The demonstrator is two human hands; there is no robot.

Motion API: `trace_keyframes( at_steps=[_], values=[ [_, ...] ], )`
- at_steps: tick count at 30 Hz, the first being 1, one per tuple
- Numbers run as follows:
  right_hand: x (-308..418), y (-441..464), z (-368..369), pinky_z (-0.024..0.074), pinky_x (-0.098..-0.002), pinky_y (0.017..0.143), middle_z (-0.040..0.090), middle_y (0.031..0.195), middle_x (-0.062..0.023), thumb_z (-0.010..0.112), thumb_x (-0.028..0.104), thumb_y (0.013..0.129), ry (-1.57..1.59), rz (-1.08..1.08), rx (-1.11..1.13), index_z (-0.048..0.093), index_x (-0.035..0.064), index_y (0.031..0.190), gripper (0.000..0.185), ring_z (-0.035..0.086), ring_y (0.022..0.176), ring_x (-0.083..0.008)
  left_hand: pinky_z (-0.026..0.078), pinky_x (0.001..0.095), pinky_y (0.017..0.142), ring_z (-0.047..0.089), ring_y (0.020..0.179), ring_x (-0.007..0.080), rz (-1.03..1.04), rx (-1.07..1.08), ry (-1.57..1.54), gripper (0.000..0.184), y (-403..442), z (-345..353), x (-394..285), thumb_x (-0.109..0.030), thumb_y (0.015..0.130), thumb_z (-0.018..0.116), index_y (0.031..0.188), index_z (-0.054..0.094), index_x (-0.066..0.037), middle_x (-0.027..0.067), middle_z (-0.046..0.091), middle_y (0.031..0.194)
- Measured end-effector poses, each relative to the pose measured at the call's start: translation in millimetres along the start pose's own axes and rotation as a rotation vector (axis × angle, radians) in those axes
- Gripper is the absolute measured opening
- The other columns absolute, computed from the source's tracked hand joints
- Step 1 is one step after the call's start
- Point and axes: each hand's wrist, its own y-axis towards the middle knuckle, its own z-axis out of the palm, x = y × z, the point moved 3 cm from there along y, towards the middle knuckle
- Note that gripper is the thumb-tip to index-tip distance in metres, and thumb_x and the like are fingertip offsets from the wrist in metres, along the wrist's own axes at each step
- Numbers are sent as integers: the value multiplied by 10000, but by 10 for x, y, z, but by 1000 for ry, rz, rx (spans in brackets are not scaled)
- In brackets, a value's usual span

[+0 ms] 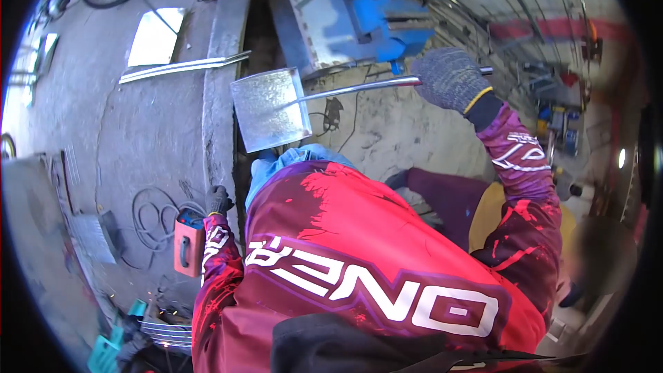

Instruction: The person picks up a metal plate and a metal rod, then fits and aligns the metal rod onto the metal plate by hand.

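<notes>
My right hand (pixel 450 80), in a grey knit work glove with a yellow cuff edge, is closed around the metal rod handle of a long-handled metal dustpan (pixel 271 112). The handle runs left from my fist to a square, shiny sheet-metal pan held in front of my legs. A short end of the rod sticks out past the glove on the right. My left hand (pixel 219 200), in a dark glove, hangs low at my side. It is close to a red machine with a carry handle (pixel 186 243); its fingers are too small and hidden to read.
A blue vise (pixel 390 17) stands on a metal workbench (pixel 321 24) ahead. Bent metal tubes (pixel 179 68) and a white sheet (pixel 157 36) lie on the floor, left of a concrete ledge. Coiled cable (pixel 148 217) lies by the machine. Another person (pixel 449 204) is at right.
</notes>
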Motion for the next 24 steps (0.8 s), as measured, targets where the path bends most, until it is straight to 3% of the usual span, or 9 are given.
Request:
trace_keyframes(
  at_steps=[5, 10, 16, 18, 24],
  values=[
    [-28, -127, 897, 501, -460, 630, 665, 781, -109, 608, 257, 750, 69, 49, 84, 684, 137, 785, 147, 657, 740, -300, 519, 378, 499, 559, 552, 212, 13, 55, 112, 243, -356, 243, -564, -211, 837, 533, 1014, 565, -47, 84, 560, 776],
    [74, -403, 1867, 521, -451, 682, 679, 819, -105, 546, 206, 799, 227, 91, 273, 696, 145, 815, 163, 676, 810, -283, 524, 409, 498, 543, 514, 198, 124, 142, 174, 290, -439, 546, -701, -230, 846, 560, 1083, 536, -65, 65, 542, 756],
    [2, -639, 2914, 536, -435, 689, 697, 905, -105, 576, 184, 788, 345, 210, 321, 716, 129, 921, 201, 681, 843, -284, 509, 363, 465, 538, 502, 193, 138, 120, 276, 262, -575, 767, -518, -198, 847, 543, 1048, 552, -31, 66, 543, 745],
    [-51, -716, 3236, 535, -440, 697, 694, 909, -112, 569, 180, 789, 405, 339, 312, 708, 125, 925, 202, 677, 853, -292, 492, 354, 434, 527, 479, 191, 254, 124, 392, 245, -386, 724, -326, -177, 845, 538, 1024, 553, -9, 65, 534, 712],
    [-289, -1119, 3794, 535, -442, 722, 687, 906, -124, 540, 175, 805, 516, 494, 326, 695, 117, 920, 202, 671, 865, -304, 427, 334, 390, 510, 455, 190, 179, 156, 352, 210, -535, 805, -245, -154, 837, 536, 974, 564, 2, 55, 520, 682]
  ],
)
